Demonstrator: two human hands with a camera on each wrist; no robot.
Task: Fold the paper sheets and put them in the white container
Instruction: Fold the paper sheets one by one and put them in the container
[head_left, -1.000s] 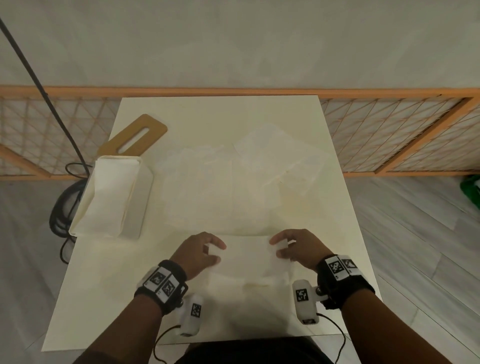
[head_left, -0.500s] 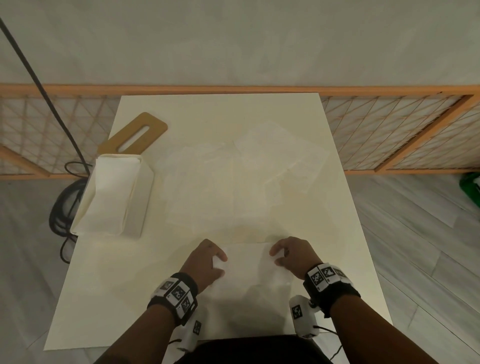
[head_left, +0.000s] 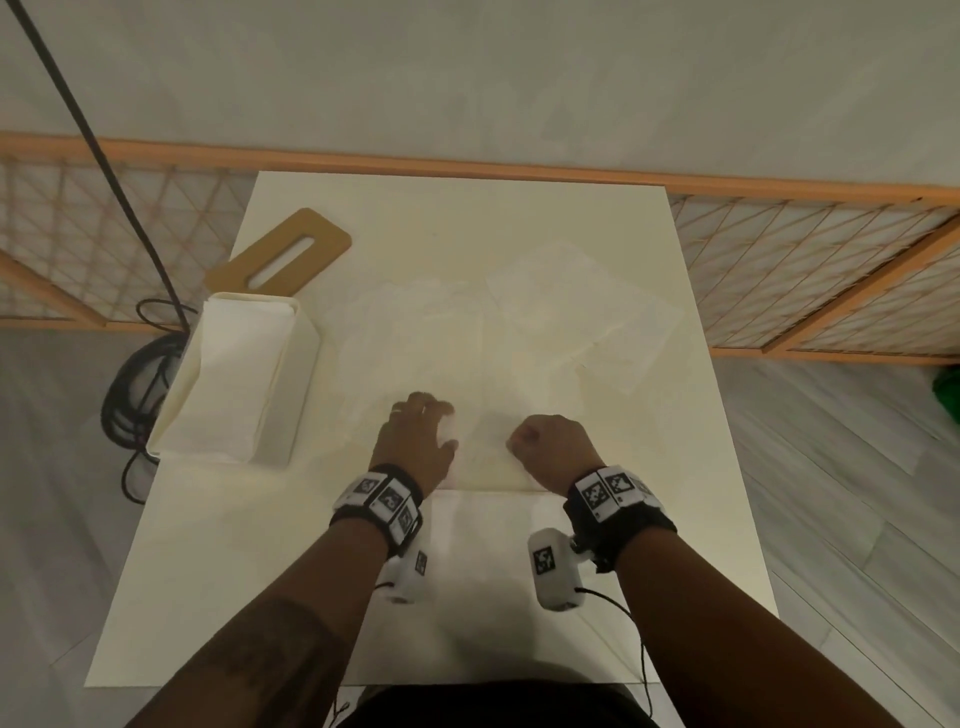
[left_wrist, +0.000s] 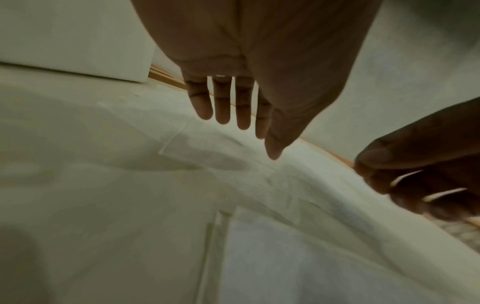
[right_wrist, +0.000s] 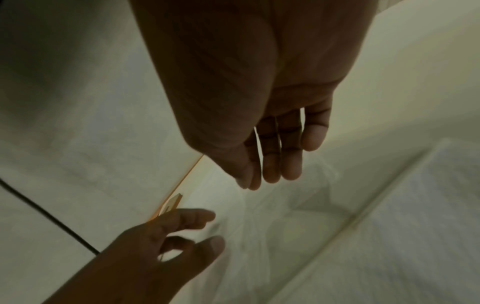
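While both hands sat at the near edge a second ago pinching the far corners of the paper sheet (head_left: 493, 525), they have now moved forward, off it. Left hand (head_left: 415, 441) hovers with fingers (left_wrist: 221, 102) straight and slightly spread, holding nothing. Right hand (head_left: 553, 449) looks curled from the head view, but its wrist view shows fingers (right_wrist: 291, 156) loosely extended and empty. The sheet lies flat on the counter (head_left: 197, 571) between the wrists, apparently folded once. Loose sheets (head_left: 582, 306) lie further back. The white container (head_left: 234, 384) at the left already holds paper. My read: the fold is released; another fold or a pickup is next.
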